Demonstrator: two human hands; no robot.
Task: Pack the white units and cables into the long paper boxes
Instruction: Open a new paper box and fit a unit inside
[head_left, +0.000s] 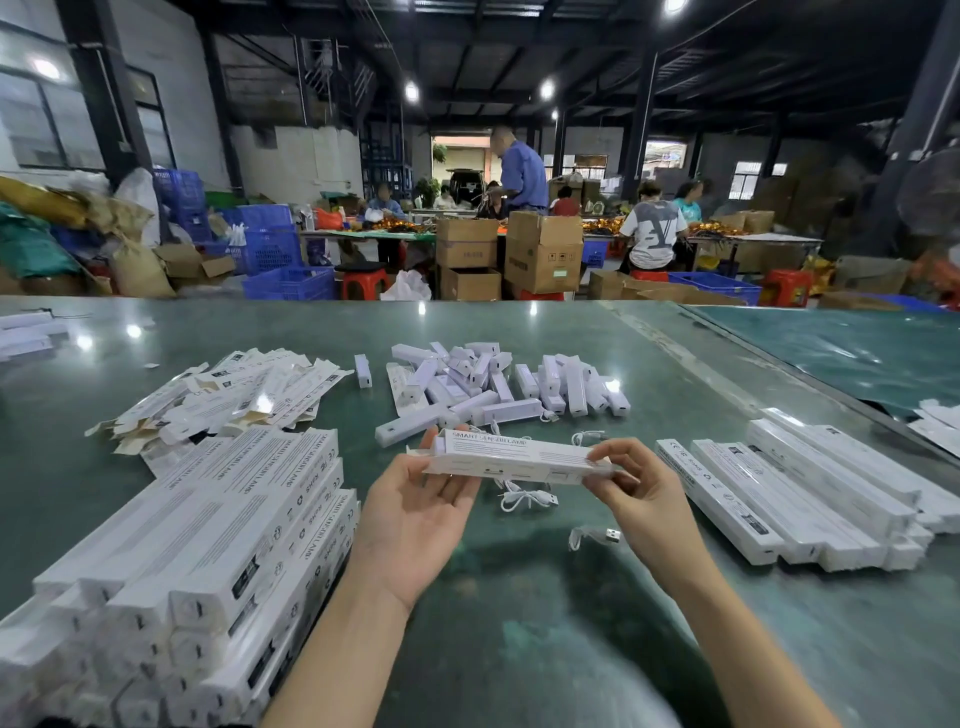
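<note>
A long white paper box (519, 457) printed "SMART SENSOR LAMP" hangs level above the green table, held at both ends. My left hand (415, 514) cups its left end from below, thumb behind it. My right hand (644, 499) pinches the right end. Behind the box lies a heap of white units (498, 387). Loose white USB cables lie under and near the box, one coiled cable (527, 499) below it and another cable (595, 535) by my right wrist.
A big stack of packed boxes (208, 545) fills the near left. Flat unfolded boxes (234, 395) lie at the back left. More long boxes (810, 493) lie in a row at the right. People work at tables beyond the table's far edge.
</note>
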